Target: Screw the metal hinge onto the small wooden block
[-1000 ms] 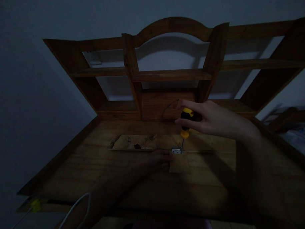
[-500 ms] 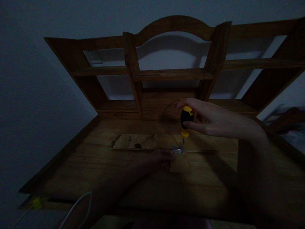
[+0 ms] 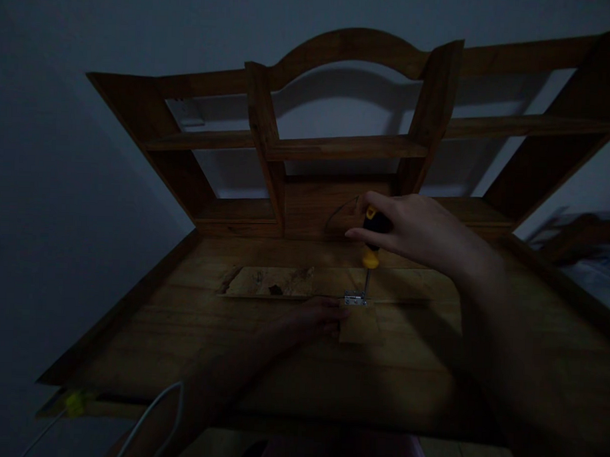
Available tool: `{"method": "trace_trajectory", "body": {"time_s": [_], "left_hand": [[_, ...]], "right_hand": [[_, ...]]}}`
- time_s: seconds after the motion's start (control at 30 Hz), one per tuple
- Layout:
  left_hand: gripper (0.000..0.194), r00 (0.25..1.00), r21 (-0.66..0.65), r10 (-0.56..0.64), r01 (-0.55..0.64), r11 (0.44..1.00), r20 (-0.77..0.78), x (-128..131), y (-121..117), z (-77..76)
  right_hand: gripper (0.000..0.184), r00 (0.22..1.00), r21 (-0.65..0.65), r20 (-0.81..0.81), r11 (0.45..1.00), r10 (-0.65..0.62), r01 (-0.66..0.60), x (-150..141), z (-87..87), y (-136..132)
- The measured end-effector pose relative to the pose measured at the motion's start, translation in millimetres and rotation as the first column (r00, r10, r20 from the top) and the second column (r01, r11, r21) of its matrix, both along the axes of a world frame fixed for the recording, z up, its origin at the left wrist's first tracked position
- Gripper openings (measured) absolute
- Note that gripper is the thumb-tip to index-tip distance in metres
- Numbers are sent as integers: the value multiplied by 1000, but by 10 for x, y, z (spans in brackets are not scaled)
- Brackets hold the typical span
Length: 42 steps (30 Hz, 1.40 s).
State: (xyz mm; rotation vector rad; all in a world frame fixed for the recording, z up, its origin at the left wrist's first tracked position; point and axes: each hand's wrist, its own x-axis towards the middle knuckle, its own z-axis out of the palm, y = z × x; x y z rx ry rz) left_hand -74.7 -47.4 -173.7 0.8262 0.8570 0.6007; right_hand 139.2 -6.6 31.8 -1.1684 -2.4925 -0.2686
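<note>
In my right hand (image 3: 410, 222) is a yellow-and-black screwdriver (image 3: 371, 257), held nearly upright by its handle. The shaft points down at a small metal hinge (image 3: 355, 299), its tip at the right end of the hinge. The hinge lies along the edge of a small square wooden piece (image 3: 359, 327). My left hand (image 3: 322, 314) is low on the desk, its fingers closed together against the left edge of this piece, beside the hinge. Behind the hinge lie a light wooden strip (image 3: 408, 282) and a rough-surfaced, stained strip (image 3: 263, 280).
A wooden desk (image 3: 181, 324) carries an open shelf unit (image 3: 338, 149) at its back, against the wall. A thin dark wire (image 3: 340, 208) curves near my right hand. At the lower left are a white cable (image 3: 151, 410) and a yellow object (image 3: 75, 402). The light is dim.
My right hand has rotated around the screwdriver handle, its wrist and forearm swinging inward to the left. The screwdriver tip stays at the hinge. My left hand stays in place.
</note>
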Motion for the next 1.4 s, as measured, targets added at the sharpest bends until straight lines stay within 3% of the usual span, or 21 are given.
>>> {"method": "trace_trajectory", "body": {"time_s": [0.07, 0.2, 0.33, 0.43, 0.53, 0.67, 0.77, 0.83, 1.0, 1.13, 1.27, 1.4], "left_hand": [[38, 1000, -18, 3, -3, 1000, -2, 4, 3, -1], [38, 1000, -43, 22, -22, 999, -4, 6, 11, -14], [36, 1000, -34, 9, -8, 999, 16, 0, 11, -27], [37, 1000, -32, 5, -4, 999, 14, 6, 10, -20], [41, 1000, -33, 7, -6, 999, 27, 15, 11, -4], [41, 1000, -38, -8, 9, 999, 27, 11, 10, 8], [38, 1000, -35, -3, 4, 999, 24, 9, 6, 11], [38, 1000, -41, 2, -1, 999, 16, 11, 4, 14], [37, 999, -26, -20, 21, 999, 44, 6, 17, -18], [37, 998, -1, -35, 35, 999, 55, -2, 28, -61], [37, 999, -25, -14, 15, 1000, 48, 3, 19, -35], [38, 999, -43, 1, 1, 999, 35, 12, 14, -2]], "right_hand": [[52, 1000, -5, 15, 1000, -13, 13, -20, -1, -7], [31, 993, -99, -56, 989, 106, -111, -5, 30, -13], [32, 956, -218, -145, 935, 254, -281, 6, 69, -40], [35, 935, -264, -189, 902, 299, -342, -19, 76, -75], [35, 945, -247, -179, 917, 274, -313, -52, 55, -89], [43, 988, -134, -82, 981, 128, -138, -62, 18, -73], [47, 999, -67, -24, 997, 34, -35, -32, 23, -72], [43, 997, -101, -31, 993, 66, -69, 3, 44, -90], [56, 975, -158, -97, 964, 198, -212, 80, 104, -168], [46, 959, -174, -119, 946, 257, -274, 63, 122, -194], [35, 978, -143, -84, 969, 192, -202, 31, 100, -166], [43, 994, -141, -61, 985, 88, -96, 45, 59, -124]]}}
